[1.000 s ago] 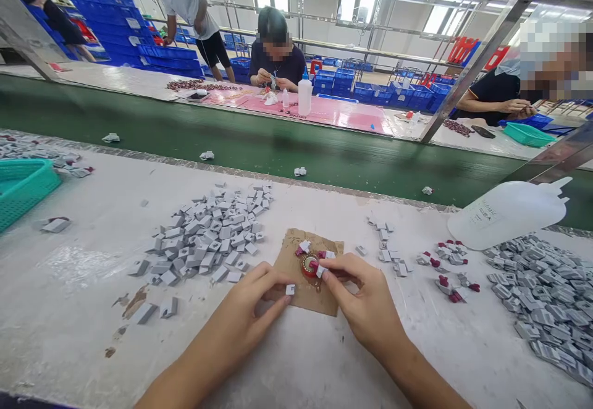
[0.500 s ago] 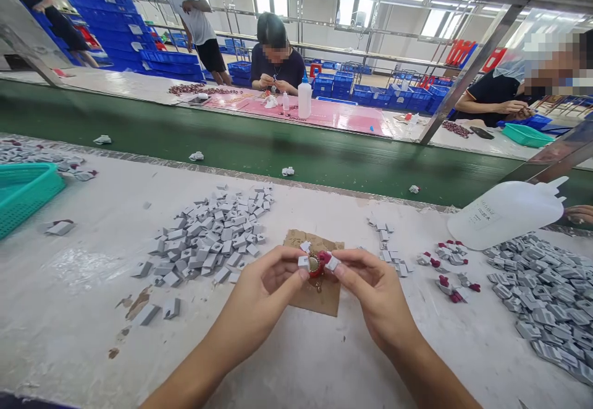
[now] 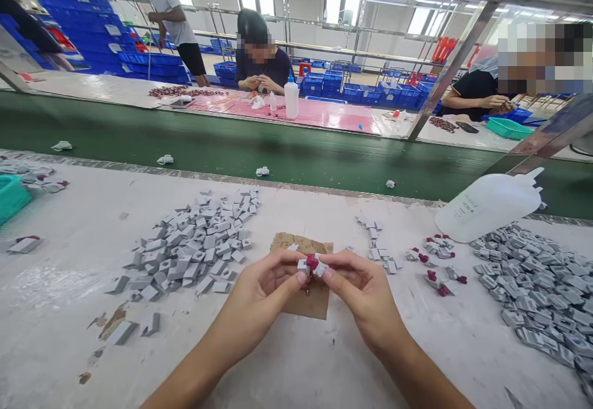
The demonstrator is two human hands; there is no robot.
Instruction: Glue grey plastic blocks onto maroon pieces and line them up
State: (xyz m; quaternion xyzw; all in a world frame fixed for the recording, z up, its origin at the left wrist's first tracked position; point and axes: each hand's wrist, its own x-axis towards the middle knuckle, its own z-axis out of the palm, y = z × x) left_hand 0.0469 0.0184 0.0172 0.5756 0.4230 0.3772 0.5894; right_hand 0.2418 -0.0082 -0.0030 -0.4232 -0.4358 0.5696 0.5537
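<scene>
Between thumb and fingers, my left hand [image 3: 264,291] pinches a small light grey block [image 3: 302,265]. My right hand [image 3: 364,291] is closed on a grey piece with a dark red part [image 3: 312,261] on it. The two pieces meet in front of me, the red part against or very close to the grey block; whether they are joined I cannot tell. Below the fingers lies a brown cardboard piece [image 3: 306,307] with a small round item on it, now mostly hidden. A heap of loose grey blocks [image 3: 199,242] spreads left of my hands.
Grey-and-red pieces [image 3: 433,254] lie to the right, beside a tilted white plastic bottle [image 3: 486,208] and another grey heap [image 3: 542,298]. A green conveyor belt [image 3: 213,156] carries several small pieces. Across it, people work at a bench. A teal basket [image 3: 12,199] stands far left.
My hands have brought the two pieces together, closing the gap between them. The round item on the cardboard is now covered. The view has shifted slightly, and belt pieces moved left.
</scene>
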